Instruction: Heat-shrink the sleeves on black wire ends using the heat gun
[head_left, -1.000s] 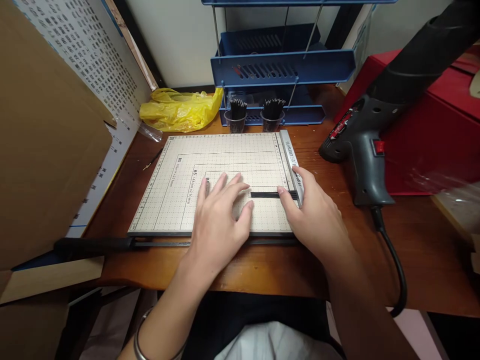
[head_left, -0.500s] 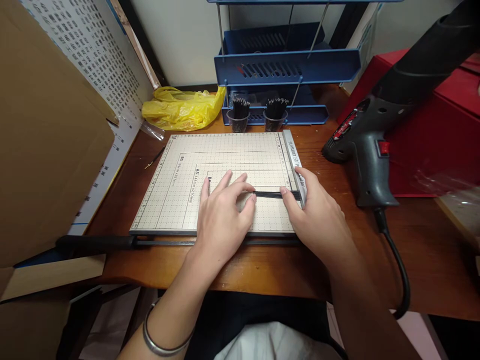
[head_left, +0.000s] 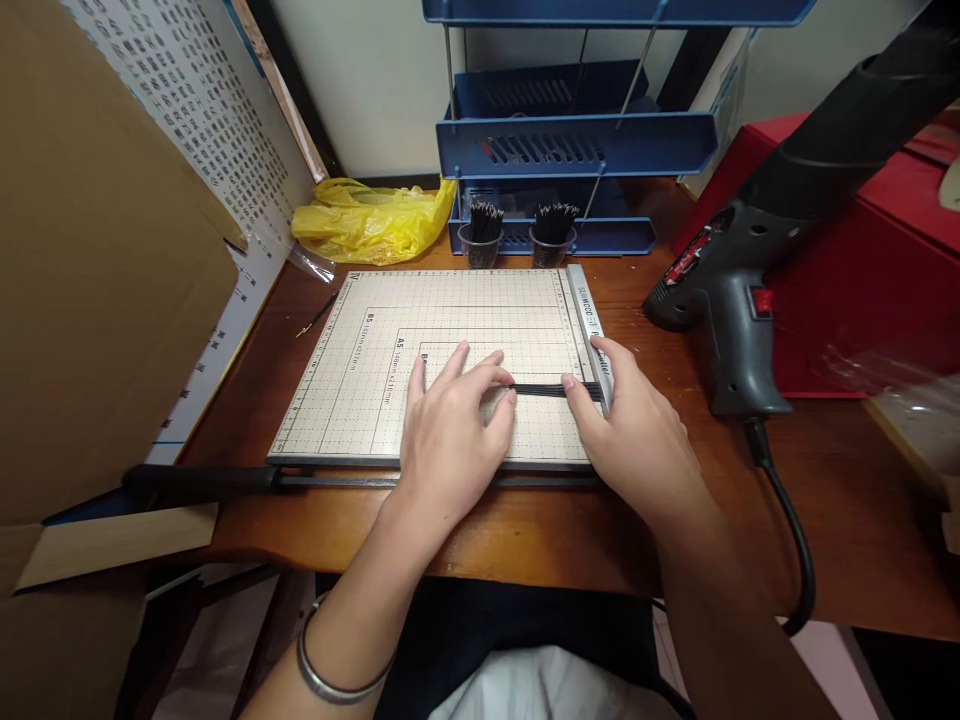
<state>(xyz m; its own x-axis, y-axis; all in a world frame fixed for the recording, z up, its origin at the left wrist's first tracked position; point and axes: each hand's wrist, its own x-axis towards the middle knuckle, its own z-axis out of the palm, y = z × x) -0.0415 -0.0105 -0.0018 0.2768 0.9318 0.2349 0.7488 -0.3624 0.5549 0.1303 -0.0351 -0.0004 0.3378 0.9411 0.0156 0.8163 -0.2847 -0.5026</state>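
A paper cutter (head_left: 450,300) with a gridded cream board lies in front of me, its black-handled blade arm (head_left: 210,480) down along the near edge. Several thin black wires (head_left: 540,391) lie side by side in a flat row across the board's right part. At their left end, my left hand (head_left: 457,420) pinches them between thumb and index finger, the other fingers spread over the board. My right hand (head_left: 637,420) presses its thumb on the row near the metal guide (head_left: 589,325), with its fingers over the guide's outer side.
Behind the board stand two clear cups (head_left: 480,245) of black wires, a yellow plastic bag (head_left: 367,220) and a blue tiered tray rack (head_left: 577,145). A heat gun (head_left: 742,290) and a red box (head_left: 870,270) are on the right. Cardboard (head_left: 97,250) rises at left.
The camera view has shifted slightly. Both hands keep their places on the wires, and the wires show no clear movement on the board.
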